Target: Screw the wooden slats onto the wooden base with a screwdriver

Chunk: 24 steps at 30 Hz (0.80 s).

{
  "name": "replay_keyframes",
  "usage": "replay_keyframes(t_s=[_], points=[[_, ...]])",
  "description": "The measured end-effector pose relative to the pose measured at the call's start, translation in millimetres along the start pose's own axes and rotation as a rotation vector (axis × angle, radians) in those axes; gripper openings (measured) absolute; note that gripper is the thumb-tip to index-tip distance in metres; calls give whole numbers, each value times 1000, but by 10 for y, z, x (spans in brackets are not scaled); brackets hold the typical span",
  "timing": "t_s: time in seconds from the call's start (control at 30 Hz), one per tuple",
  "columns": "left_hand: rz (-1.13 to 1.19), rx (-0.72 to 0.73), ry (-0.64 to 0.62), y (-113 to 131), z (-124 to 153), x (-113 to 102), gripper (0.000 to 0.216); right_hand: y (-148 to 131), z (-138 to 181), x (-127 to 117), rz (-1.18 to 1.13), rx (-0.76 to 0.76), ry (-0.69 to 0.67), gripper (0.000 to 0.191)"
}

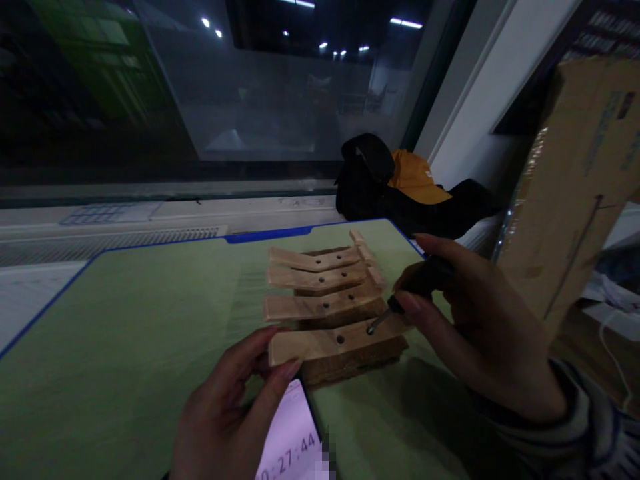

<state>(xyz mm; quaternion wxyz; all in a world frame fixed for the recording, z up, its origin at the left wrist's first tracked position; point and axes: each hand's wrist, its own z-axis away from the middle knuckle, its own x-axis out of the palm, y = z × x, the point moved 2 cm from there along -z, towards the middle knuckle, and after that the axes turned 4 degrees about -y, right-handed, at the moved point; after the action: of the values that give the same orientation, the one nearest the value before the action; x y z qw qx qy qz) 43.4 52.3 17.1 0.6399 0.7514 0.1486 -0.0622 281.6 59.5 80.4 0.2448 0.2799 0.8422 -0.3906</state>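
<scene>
A small wooden assembly (325, 303) of several light slats fixed across darker pieces lies on a green mat (125, 333). My left hand (230, 413) pinches the left end of the nearest slat (320, 343) between thumb and fingers. My right hand (470, 320) is closed round a black-handled screwdriver (425, 280). Its metal tip (373, 328) rests on the right part of that same slat, near a hole.
A phone (295, 443) with a lit timer screen lies at the mat's near edge under my left hand. A black bag with an orange cap (415, 177) sits behind the mat by the window. A cardboard box (575, 187) stands at the right.
</scene>
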Motion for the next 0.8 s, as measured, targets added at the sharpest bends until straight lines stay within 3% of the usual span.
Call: replay_keyframes(t_s=[0.53,0.8], points=[[3,-49,17,33,8,-11,28,6,-30,13,57,-99,95,63],[8,-32,12,45,1,-2,26,-5,-51,21,69,-132,76,63]])
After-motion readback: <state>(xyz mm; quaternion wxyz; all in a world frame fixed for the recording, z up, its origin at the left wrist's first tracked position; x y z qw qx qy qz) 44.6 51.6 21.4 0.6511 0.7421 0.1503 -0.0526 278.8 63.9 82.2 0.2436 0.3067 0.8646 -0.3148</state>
